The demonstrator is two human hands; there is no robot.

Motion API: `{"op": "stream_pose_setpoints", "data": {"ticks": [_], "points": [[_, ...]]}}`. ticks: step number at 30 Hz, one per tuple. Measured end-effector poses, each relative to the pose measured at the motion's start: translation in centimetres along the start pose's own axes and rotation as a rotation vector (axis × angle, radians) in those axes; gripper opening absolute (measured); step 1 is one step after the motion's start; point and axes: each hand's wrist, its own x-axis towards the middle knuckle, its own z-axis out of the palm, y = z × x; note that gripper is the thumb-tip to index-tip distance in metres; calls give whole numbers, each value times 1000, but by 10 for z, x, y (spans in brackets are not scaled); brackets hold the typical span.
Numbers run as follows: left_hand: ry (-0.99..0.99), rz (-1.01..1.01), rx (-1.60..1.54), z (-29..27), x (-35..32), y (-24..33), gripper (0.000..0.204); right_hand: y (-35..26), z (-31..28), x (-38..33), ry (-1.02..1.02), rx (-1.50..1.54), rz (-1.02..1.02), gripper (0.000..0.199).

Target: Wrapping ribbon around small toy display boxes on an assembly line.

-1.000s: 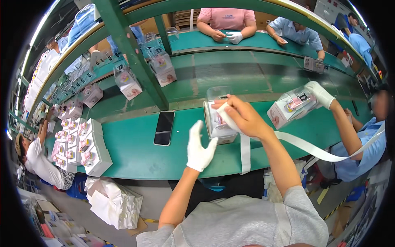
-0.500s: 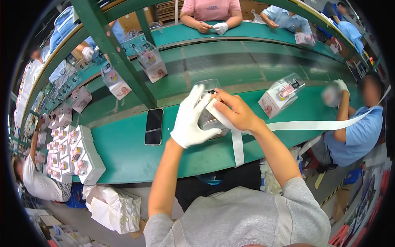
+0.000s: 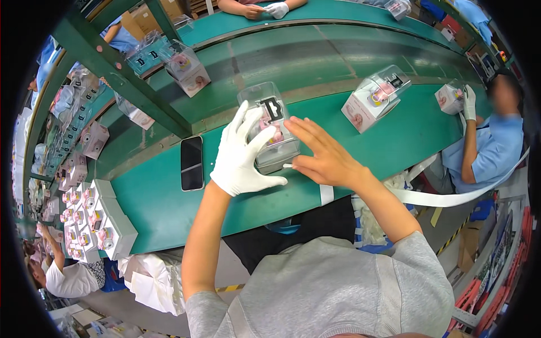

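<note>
A clear plastic display case (image 3: 271,147) with a pink toy inside and a black emblem on its lid stands on the green bench in front of me. My left hand (image 3: 239,158), in a white glove, rests against its left side with fingers and thumb spread. At the right side is my bare right hand (image 3: 329,160), fingers stretched out, fingertips at the case wall. A tiny white bit shows by its thumb tip; I cannot make it out. A white strip (image 3: 445,198) runs right from behind my right forearm, and a short piece shows below that hand.
A black phone (image 3: 192,163) lies to the left. White boxes with pink toys (image 3: 104,222) are grouped at the bench's left end. Another cased toy (image 3: 376,100) stands to the right, near a co-worker (image 3: 479,146) holding one. A green post (image 3: 121,79) rises at left.
My right hand has let go of the white strip and its fingers have straightened beside the case. The strip has dropped lower. The view has shifted, showing more of the case.
</note>
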Motion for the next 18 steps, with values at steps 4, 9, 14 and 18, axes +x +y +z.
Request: {"op": "stream_pose_setpoints", "data": {"ticks": [4,9,14,18], "points": [[107,-30,-29,12,-3,1,108,1,8,-2,-24,-160,11,18],[95,-52,-4,15,-3,2,110,-3,13,-1,13,-192,40,20],[136,-36,-4,21,-2,0,108,-6,18,1,43,-230,68,23],[149,-21,14,26,-2,-4,103,-10,21,2,70,-281,83,23]]}}
